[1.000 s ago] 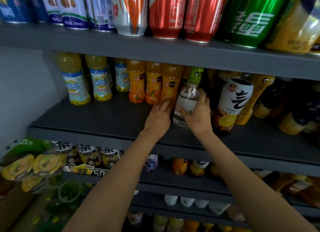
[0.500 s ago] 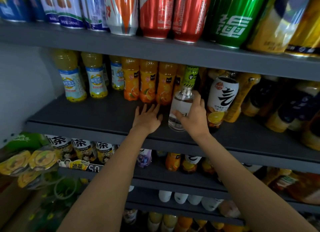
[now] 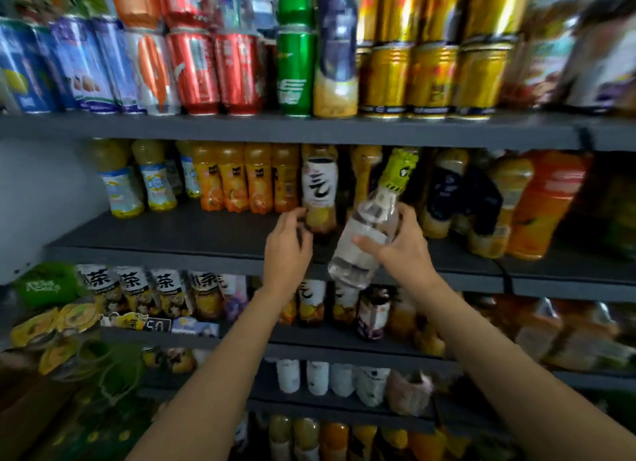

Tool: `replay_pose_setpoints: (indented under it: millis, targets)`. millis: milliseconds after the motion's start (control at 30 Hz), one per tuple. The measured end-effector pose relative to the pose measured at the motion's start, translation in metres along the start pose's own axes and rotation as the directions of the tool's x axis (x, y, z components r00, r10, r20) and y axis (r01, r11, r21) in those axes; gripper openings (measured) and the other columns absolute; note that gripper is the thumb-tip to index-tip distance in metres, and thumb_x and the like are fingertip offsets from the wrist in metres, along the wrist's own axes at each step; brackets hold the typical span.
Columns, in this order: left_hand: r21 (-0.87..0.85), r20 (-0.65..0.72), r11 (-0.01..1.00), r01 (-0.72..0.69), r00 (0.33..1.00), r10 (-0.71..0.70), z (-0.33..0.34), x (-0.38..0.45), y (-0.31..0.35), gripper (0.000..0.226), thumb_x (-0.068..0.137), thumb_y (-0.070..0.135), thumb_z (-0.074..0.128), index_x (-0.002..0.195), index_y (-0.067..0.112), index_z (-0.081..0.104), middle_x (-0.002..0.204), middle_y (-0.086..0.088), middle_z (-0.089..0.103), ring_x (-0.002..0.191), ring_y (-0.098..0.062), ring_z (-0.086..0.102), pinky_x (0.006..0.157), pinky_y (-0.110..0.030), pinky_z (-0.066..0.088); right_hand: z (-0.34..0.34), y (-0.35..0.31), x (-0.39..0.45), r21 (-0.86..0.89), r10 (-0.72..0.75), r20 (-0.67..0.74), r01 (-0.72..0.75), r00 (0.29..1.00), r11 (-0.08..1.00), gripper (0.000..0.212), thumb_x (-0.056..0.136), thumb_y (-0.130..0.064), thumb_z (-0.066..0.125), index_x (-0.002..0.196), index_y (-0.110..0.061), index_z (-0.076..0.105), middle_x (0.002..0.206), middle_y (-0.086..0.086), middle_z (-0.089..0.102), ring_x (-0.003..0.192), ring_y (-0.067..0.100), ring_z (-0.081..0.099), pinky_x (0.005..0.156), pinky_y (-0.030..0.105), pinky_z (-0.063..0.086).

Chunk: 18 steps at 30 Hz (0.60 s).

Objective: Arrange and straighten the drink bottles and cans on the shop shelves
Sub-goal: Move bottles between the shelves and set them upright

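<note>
Clear bottle (image 3: 366, 235) now lifted off middle shelf (image 3: 172, 235), tilted, gripped by right hand (image 3: 402, 243). Left hand (image 3: 287, 243) moved over to white-label bottle (image 3: 318, 193), fingers curled at base (grip unclear). Slot freed for regrouping.

Two bare forearms and hands, no sleeves, nothing worn.
Left hand (image 3: 287, 250) and right hand (image 3: 406, 250) both bare: no gloves, rings, watch or wristband visible. Forearms uncovered from wrists down to the near edge of view, so sleeve type cannot be told. Slim arms, fingers slightly motion-blurred, nails too blurred to describe. No other body part shows.
</note>
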<state>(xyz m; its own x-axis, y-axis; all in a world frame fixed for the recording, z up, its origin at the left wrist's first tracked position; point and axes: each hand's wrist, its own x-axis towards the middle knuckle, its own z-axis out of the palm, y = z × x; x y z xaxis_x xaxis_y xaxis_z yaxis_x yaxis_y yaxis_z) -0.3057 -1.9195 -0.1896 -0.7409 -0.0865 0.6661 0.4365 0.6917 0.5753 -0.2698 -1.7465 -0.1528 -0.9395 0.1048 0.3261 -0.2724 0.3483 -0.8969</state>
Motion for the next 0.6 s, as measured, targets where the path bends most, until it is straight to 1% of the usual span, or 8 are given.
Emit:
replay_pose_setpoints:
  millis: [100, 200, 267, 300, 367, 433, 533, 600]
  targets:
    - [-0.105, 0.045, 0.991, -0.087, 0.995, 0.092, 0.043, -0.005, 0.101, 0.035, 0.092, 0.007, 0.048, 0.127, 0.008, 0.049, 0.118, -0.006, 0.056, 0.103, -0.018, 0.055, 0.085, -0.030, 0.046, -0.108, -0.001, -0.016, -0.015, -0.068, -0.104, 0.067, 0.992, 0.998, 0.084, 0.067, -0.035, 0.080, 0.134, -0.021, 0.032, 0.129, 0.003, 0.052, 0.120, 0.022, 0.050, 0.098, 0.049, 0.044]
    - [-0.173, 0.085, 0.971, -0.167, 0.979, 0.184, 0.081, -0.009, 0.188, 0.040, 0.092, 0.007, 0.048, 0.132, 0.012, 0.043, 0.124, 0.002, 0.049, 0.107, -0.005, 0.048, 0.086, -0.018, 0.039, -0.216, -0.005, -0.033, -0.169, -0.172, -0.235, 0.134, 0.957, 0.977, 0.080, 0.069, -0.032, 0.080, 0.132, -0.018, 0.034, 0.126, 0.007, 0.051, 0.119, 0.024, 0.049, 0.100, 0.047, 0.041]
    - [-0.225, 0.110, 0.955, -0.194, 0.969, 0.223, 0.101, -0.007, 0.233, 0.040, 0.092, 0.007, 0.048, 0.131, 0.013, 0.043, 0.122, 0.004, 0.049, 0.103, -0.002, 0.047, 0.084, -0.016, 0.039, -0.276, -0.008, -0.041, -0.240, -0.232, -0.330, 0.156, 0.915, 0.958, 0.081, 0.067, -0.030, 0.082, 0.132, -0.015, 0.035, 0.125, 0.009, 0.050, 0.118, 0.025, 0.047, 0.101, 0.045, 0.041]
    - [-0.245, 0.123, 0.949, -0.196, 0.965, 0.231, 0.110, -0.004, 0.248, 0.040, 0.092, 0.007, 0.048, 0.132, 0.013, 0.042, 0.119, 0.005, 0.049, 0.101, -0.003, 0.050, 0.083, -0.016, 0.040, -0.298, -0.008, -0.043, -0.266, -0.251, -0.370, 0.157, 0.895, 0.951, 0.081, 0.067, -0.027, 0.082, 0.132, -0.014, 0.035, 0.126, 0.009, 0.048, 0.119, 0.025, 0.046, 0.101, 0.042, 0.040]
    - [-0.281, 0.139, 0.940, -0.194, 0.961, 0.240, 0.131, 0.003, 0.281, 0.041, 0.093, 0.009, 0.049, 0.132, 0.014, 0.041, 0.117, 0.006, 0.050, 0.099, -0.009, 0.055, 0.083, -0.023, 0.046, -0.341, -0.007, -0.045, -0.321, -0.270, -0.426, 0.135, 0.863, 0.937, 0.082, 0.070, -0.023, 0.081, 0.135, -0.012, 0.033, 0.131, 0.010, 0.043, 0.121, 0.023, 0.042, 0.101, 0.029, 0.035]
    - [-0.304, 0.130, 0.926, -0.223, 0.953, 0.272, 0.154, 0.011, 0.309, 0.039, 0.093, 0.009, 0.048, 0.132, 0.013, 0.041, 0.118, 0.002, 0.054, 0.097, -0.012, 0.057, 0.084, -0.029, 0.049, -0.376, -0.003, -0.045, -0.379, -0.273, -0.456, 0.093, 0.847, 0.921, 0.082, 0.072, -0.022, 0.079, 0.138, -0.012, 0.031, 0.133, 0.010, 0.038, 0.124, 0.021, 0.037, 0.093, 0.016, 0.027]
    - [-0.315, 0.129, 0.905, -0.286, 0.932, 0.340, 0.184, 0.024, 0.345, 0.039, 0.093, 0.010, 0.047, 0.132, 0.013, 0.041, 0.117, 0.001, 0.055, 0.091, -0.008, 0.056, 0.080, -0.025, 0.047, -0.414, 0.013, -0.034, -0.418, -0.283, -0.446, 0.081, 0.849, 0.905, 0.082, 0.073, -0.023, 0.078, 0.139, -0.011, 0.030, 0.133, 0.010, 0.037, 0.125, 0.021, 0.035, 0.089, 0.013, 0.024]
    - [-0.314, 0.122, 0.889, -0.333, 0.914, 0.386, 0.204, 0.037, 0.365, 0.041, 0.093, 0.009, 0.048, 0.133, 0.014, 0.040, 0.115, 0.004, 0.054, 0.091, -0.006, 0.054, 0.081, -0.025, 0.046, -0.432, 0.026, -0.022, -0.444, -0.314, -0.436, 0.103, 0.843, 0.890, 0.082, 0.073, -0.023, 0.078, 0.139, -0.009, 0.030, 0.132, 0.011, 0.038, 0.124, 0.022, 0.035, 0.087, 0.011, 0.023]
